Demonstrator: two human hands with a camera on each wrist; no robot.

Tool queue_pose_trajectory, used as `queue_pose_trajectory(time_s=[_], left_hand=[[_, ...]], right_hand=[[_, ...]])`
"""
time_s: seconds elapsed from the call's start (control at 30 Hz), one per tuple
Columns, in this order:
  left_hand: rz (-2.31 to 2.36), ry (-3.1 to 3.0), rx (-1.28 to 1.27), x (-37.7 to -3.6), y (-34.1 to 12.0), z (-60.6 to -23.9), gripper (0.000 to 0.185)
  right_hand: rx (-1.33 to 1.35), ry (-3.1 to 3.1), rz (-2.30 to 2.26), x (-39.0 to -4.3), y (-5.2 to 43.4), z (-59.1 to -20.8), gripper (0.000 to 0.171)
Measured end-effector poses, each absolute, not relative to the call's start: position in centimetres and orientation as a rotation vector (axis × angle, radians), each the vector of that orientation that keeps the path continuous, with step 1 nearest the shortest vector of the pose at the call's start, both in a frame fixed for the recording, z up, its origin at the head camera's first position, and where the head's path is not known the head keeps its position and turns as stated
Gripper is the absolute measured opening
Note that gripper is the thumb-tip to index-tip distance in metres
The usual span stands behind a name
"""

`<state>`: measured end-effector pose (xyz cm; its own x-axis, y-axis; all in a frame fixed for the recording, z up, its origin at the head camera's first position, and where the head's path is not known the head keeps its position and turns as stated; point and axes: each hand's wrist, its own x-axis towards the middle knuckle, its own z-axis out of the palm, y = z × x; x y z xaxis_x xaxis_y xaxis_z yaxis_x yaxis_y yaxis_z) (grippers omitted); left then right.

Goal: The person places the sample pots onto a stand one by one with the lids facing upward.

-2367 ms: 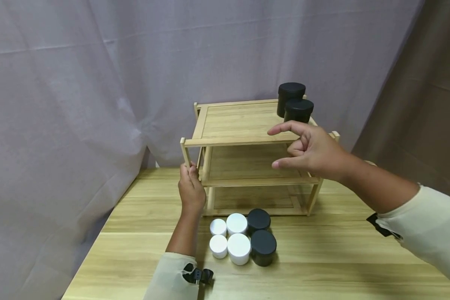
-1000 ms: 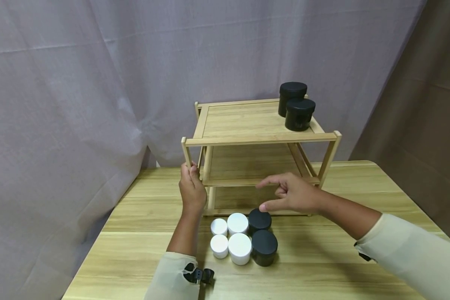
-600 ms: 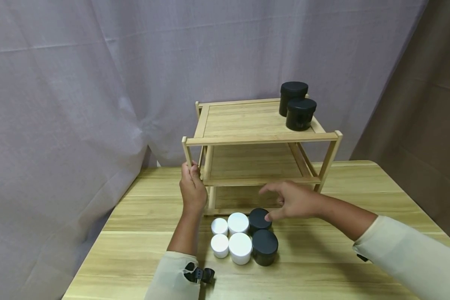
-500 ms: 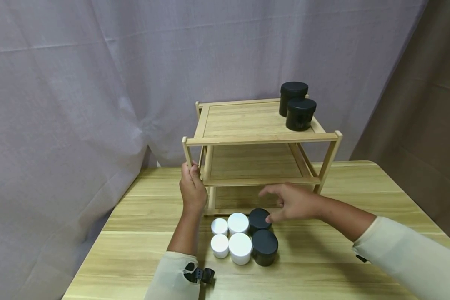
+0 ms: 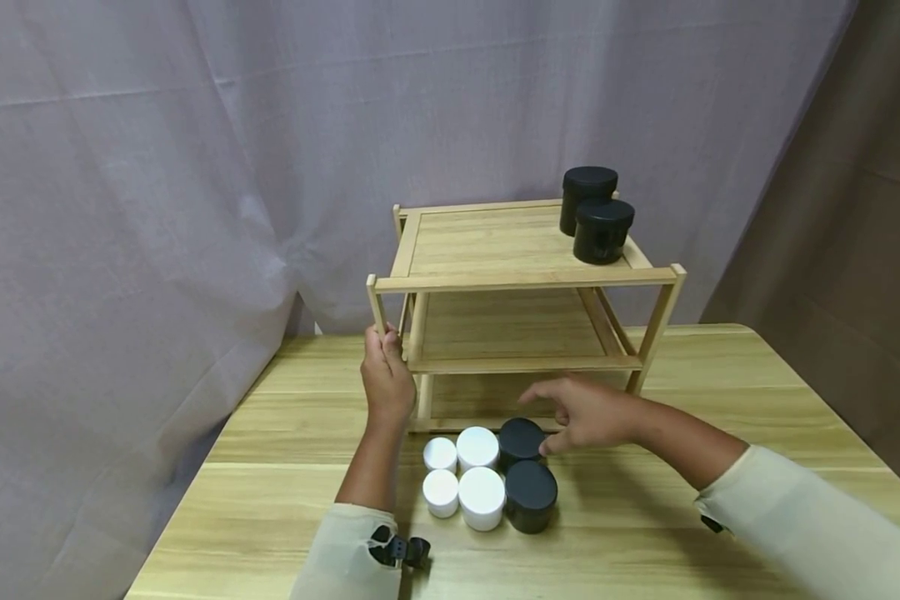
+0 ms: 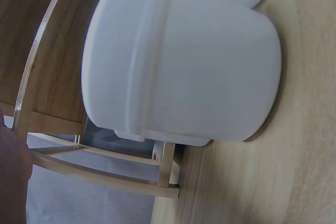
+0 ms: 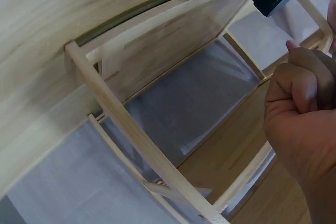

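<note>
While the left hand point(image 5: 387, 383) grips the wooden rack point(image 5: 487, 242) by a front post, the right hand point(image 5: 588, 412) holds nothing, thumb and index finger parted at the rear black jar point(image 5: 520, 439) on the counter point(image 5: 292, 450); contact is unclear. A crooked pinch could tip that jar or jostle the front black jar point(image 5: 531, 497) just beside it.

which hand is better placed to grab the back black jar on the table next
The right hand, most likely: it is right at the back black jar, thumb and forefinger apart, holding nothing. The left hand is occupied, gripping the left side of the rack.
</note>
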<state>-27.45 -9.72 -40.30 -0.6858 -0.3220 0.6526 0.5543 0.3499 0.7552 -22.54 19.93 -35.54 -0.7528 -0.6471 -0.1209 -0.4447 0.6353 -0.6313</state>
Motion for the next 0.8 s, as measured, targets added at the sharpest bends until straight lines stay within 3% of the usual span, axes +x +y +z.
queue_pose_trajectory(time_s=[0.17, 0.53, 0.8], left_hand=[[-1.431, -1.843, -0.206, -27.4, -9.7, -40.3, 0.023], [-1.462, -1.838, -0.237, -27.7, -9.7, -40.1, 0.026], [-1.458, -1.843, -0.208, -27.5, -9.6, -40.1, 0.026]], right_hand=[[-0.885, 2.509, -0.873, -22.5, 20.7, -36.6, 0.062], [-0.850, 2.469, -1.028, -22.5, 21.8, -37.1, 0.072], [-0.865, 2.429, -1.105, -22.8, 21.8, -37.5, 0.070]])
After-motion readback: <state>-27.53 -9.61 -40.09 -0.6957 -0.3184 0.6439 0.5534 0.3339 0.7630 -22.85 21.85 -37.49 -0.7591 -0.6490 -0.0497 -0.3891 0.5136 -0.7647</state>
